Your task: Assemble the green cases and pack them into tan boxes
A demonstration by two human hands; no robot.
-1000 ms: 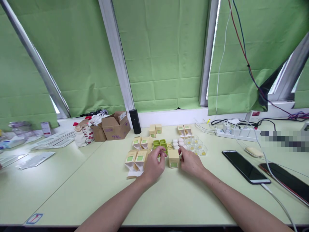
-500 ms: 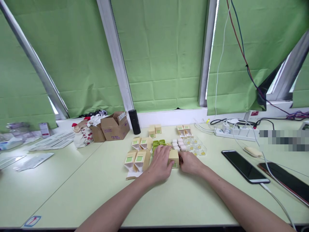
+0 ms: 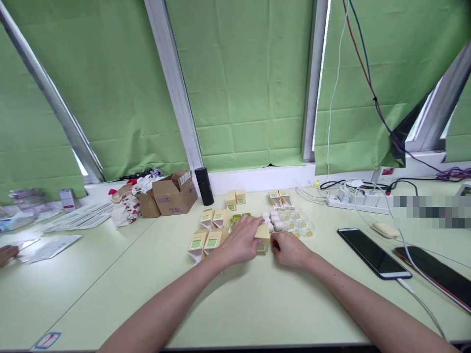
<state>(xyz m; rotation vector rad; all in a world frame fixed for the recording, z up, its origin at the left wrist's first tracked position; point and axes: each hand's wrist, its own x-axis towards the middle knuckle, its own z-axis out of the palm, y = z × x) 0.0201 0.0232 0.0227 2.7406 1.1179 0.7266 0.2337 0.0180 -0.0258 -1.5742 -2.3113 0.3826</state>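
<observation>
A small tan box [image 3: 262,238] with a green label stands upright on the table in front of me. My left hand [image 3: 243,240] grips it from the left, with fingers across its top and far side. Just right of the box is my right hand [image 3: 290,249], its fingers curled closed; what they may hold is hidden. Several similar boxes [image 3: 212,240] with raised flaps stand left of my left hand. Green square pieces [image 3: 241,215] show partly behind that hand. Beyond the gripped box sit small white jars [image 3: 276,223] and clear domed pieces with yellow centres [image 3: 302,224].
More small boxes [image 3: 280,198] stand farther back. A brown carton [image 3: 175,193] and a black cylinder [image 3: 204,186] are by the wall. Phones [image 3: 373,252], cables and a power strip [image 3: 360,202] lie right. Another person's hand [image 3: 8,255] is at the left edge.
My left hand and the gripped box have shifted slightly left, and a narrow gap shows beside my right hand. Another person's hand has come into view at the left edge.
</observation>
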